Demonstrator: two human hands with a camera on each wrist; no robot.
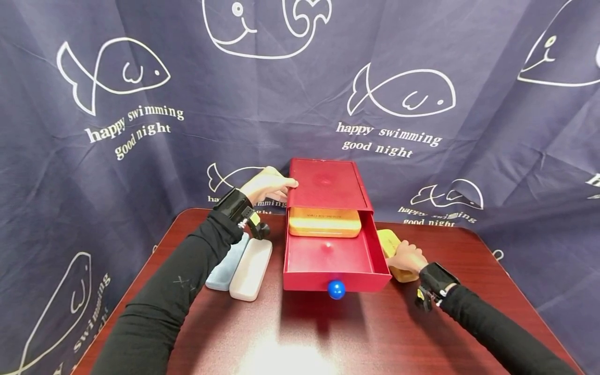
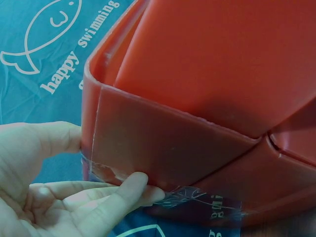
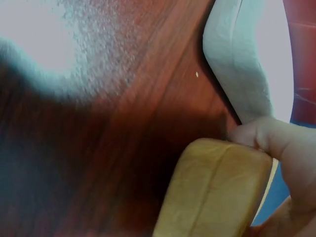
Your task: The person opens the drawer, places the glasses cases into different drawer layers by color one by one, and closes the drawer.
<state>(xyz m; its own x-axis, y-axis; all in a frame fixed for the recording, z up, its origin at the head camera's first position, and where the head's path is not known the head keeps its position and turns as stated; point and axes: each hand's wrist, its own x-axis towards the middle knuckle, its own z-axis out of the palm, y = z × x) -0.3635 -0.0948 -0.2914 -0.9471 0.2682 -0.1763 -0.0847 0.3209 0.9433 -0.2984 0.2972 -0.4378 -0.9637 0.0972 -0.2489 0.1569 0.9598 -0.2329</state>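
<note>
A red drawer box [image 1: 325, 182] stands at the back of the table with its drawer [image 1: 309, 281] pulled out toward me. Inside the drawer an orange-yellow glasses case [image 1: 324, 225] lies crosswise, its far part under the box top. My left hand [image 1: 269, 185] grips the box's left side, thumb at the top edge; in the left wrist view its fingers [image 2: 106, 210] touch the red wall. To the right of the box, my right hand [image 1: 407, 259] holds a yellow glasses case [image 1: 388, 240], whose rounded end fills the lower part of the right wrist view.
A white case [image 1: 251, 271] and a light blue case [image 1: 229, 266] lie side by side left of the box. A blue ball knob [image 1: 336, 289] juts from the drawer front. Behind the wooden table [image 1: 225, 333] hangs a dark blue curtain [image 1: 262, 104].
</note>
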